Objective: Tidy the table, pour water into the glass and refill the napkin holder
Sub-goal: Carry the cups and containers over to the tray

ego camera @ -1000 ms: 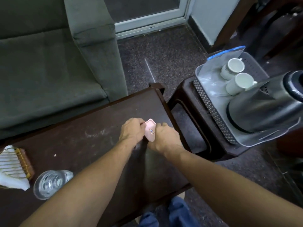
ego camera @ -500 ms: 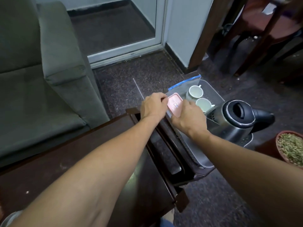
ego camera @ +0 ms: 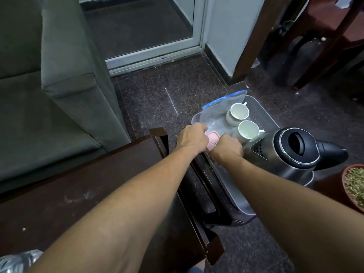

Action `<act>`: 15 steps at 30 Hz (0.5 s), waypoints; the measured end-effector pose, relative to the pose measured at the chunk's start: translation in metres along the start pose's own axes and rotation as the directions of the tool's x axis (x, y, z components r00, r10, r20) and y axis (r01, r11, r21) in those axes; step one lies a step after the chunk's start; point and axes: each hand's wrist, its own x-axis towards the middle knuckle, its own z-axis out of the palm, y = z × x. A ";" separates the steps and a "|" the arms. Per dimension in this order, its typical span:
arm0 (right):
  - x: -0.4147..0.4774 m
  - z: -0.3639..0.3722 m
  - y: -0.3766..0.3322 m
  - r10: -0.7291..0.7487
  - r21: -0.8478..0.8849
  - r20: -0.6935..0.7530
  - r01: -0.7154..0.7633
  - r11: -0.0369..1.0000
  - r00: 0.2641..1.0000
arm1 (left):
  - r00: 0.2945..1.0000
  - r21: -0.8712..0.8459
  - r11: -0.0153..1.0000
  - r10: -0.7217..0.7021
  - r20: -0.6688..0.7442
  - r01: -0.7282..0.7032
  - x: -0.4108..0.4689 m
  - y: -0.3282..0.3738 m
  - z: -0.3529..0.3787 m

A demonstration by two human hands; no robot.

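Observation:
A small pink box (ego camera: pixel 213 140) is held between both hands, low over the near-left part of a grey plastic tray (ego camera: pixel 262 109). My left hand (ego camera: pixel 192 137) grips its left side and my right hand (ego camera: pixel 228 147) its right side. The tray rests on a dark side stool to the right of the dark wooden table (ego camera: pixel 78 194). In the tray lie a clear zip bag with a blue strip (ego camera: pixel 222 107) and two white cups (ego camera: pixel 239 111) (ego camera: pixel 248 129). A steel kettle with a black lid (ego camera: pixel 295 152) stands at the tray's right. A glass (ego camera: pixel 17 261) shows at the bottom left corner.
A grey-green sofa (ego camera: pixel 49 85) stands left, behind the table. A glass door frame (ego camera: pixel 157 52) is at the back. Dark wooden chair legs (ego camera: pixel 323 46) fill the upper right. A clay pot (ego camera: pixel 354 184) sits at the right edge, on the speckled floor.
Both hands carried the pink box from the table's right end across to the tray, and have lowered it toward the tray. The view swung right, away from the napkin holder.

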 end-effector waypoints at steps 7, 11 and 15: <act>0.003 -0.020 -0.005 -0.004 -0.116 0.073 0.012 0.993 0.997 | 0.998 -0.074 0.996 0.041 -0.047 -0.044 0.002 -0.011 -0.001; -0.013 -0.038 -0.024 -0.078 -0.055 0.007 0.079 0.995 0.997 | 0.977 -0.084 0.990 0.098 -0.190 -0.116 -0.022 -0.022 -0.026; -0.064 -0.023 -0.098 -0.346 -0.036 -0.209 0.346 0.937 0.915 | 0.919 -0.083 0.993 0.043 -0.392 -0.082 -0.058 -0.071 -0.069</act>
